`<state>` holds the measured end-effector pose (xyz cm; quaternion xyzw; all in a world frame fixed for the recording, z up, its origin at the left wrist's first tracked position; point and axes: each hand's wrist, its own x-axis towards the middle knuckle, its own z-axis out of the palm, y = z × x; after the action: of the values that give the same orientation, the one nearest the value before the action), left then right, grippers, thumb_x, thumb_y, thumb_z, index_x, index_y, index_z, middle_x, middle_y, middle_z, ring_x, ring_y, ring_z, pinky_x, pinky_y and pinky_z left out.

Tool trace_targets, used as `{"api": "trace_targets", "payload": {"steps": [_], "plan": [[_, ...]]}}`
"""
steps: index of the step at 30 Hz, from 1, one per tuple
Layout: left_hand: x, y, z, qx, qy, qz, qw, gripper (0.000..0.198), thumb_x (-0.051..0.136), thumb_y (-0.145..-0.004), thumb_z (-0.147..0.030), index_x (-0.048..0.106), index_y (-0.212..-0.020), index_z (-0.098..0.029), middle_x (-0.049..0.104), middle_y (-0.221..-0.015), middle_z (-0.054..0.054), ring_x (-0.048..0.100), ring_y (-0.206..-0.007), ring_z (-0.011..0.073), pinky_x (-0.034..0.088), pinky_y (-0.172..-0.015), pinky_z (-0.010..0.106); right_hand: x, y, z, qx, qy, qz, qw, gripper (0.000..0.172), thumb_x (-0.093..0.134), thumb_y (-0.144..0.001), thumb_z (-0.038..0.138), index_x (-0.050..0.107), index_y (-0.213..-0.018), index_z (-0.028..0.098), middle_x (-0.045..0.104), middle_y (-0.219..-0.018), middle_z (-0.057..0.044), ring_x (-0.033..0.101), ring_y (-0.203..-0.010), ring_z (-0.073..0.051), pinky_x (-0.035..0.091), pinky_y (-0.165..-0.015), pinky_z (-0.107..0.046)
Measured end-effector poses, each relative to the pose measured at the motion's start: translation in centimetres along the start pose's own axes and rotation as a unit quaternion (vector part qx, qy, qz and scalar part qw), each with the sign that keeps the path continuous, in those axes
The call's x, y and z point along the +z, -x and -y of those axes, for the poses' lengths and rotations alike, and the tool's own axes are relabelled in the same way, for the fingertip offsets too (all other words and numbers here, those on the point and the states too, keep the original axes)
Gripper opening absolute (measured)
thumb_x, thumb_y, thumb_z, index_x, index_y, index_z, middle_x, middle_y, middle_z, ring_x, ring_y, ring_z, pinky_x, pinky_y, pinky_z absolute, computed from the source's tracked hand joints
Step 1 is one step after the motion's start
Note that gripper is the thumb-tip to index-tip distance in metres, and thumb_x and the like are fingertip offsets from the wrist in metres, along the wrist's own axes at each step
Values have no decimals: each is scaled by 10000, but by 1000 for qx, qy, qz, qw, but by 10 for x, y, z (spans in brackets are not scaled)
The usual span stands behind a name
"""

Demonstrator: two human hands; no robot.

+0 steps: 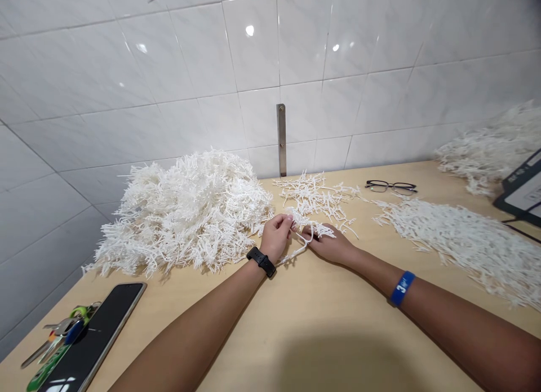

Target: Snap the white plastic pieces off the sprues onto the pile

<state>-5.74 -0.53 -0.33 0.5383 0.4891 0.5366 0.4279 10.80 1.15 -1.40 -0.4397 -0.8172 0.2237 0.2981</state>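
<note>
Between my hands is a white, branched, plastic-looking strand (305,246) with many thin prongs. My left hand (276,234), with a black band on its wrist, pinches it between thumb and fingertips. My right hand (332,246) is closed around the other side of the strand; its fingertips are partly hidden by the white prongs. A big tangled heap of similar white strands (190,212) lies just left of my left hand. Beyond both hands, a small loose scatter of them (316,195) is spread on the table.
On the wooden table (338,330), a flat spread of white strands (460,240) lies at right, with another heap (494,144) behind. Eyeglasses (391,186) rest near the wall. A phone (95,330) and keys (63,327) lie front left. A dark-edged object (524,189) stands far right.
</note>
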Motion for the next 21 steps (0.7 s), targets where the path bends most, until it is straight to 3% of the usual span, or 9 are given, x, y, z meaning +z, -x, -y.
{"api": "trace_targets", "payload": {"steps": [2, 5, 8, 12, 15, 21], "plan": [[0, -1, 1, 1, 2, 3, 1000, 294, 521, -838, -360, 557, -638, -148, 495, -539, -21, 413, -492, 80, 328, -524, 221, -1, -3, -3, 42, -139, -105, 984, 217, 504, -849, 369, 568, -719, 208, 568, -657, -8, 506, -624, -167, 355, -589, -273], [0, -1, 3, 4, 6, 10, 1000, 304, 520, -842, -375, 565, -645, -148, 524, -573, -11, 425, -504, 81, 331, -527, 224, -5, -7, -8, 110, -309, -213, 920, 247, 503, -853, 440, 571, -806, 208, 487, -584, 25, 417, -511, -134, 313, -496, -257], [1, 0, 2, 9, -2, 25, 1000, 316, 529, -843, -385, 568, -642, -144, 545, -605, -4, 431, -523, 80, 333, -538, 224, -8, -8, -8, 116, -365, -188, 905, 317, 489, -865, 497, 587, -802, 202, 486, -586, 26, 390, -504, -121, 302, -486, -255], [2, 2, 1, 6, -6, 41, 999, 256, 588, -803, -362, 542, -666, -151, 471, -560, -41, 375, -512, 71, 291, -519, 214, -4, -3, 1, 46, -328, -96, 939, 307, 575, -826, 484, 600, -746, 188, 525, -671, 10, 463, -621, -132, 370, -574, -259], [3, 2, 3, 8, 1, 31, 1000, 179, 617, -756, -279, 503, -683, -162, 410, -545, -68, 331, -507, 62, 270, -516, 203, 2, 1, 7, 24, -310, -32, 950, 277, 622, -803, 457, 585, -769, 184, 509, -669, 22, 449, -608, -121, 352, -554, -251], [3, 1, 6, -2, 19, 51, 998, 171, 608, -763, -325, 558, -750, -162, 454, -595, -51, 368, -523, 71, 306, -517, 201, 6, 1, 6, 32, -309, -29, 950, 326, 612, -823, 434, 531, -1025, 192, 452, -642, 57, 417, -563, -109, 321, -515, -235]]}}
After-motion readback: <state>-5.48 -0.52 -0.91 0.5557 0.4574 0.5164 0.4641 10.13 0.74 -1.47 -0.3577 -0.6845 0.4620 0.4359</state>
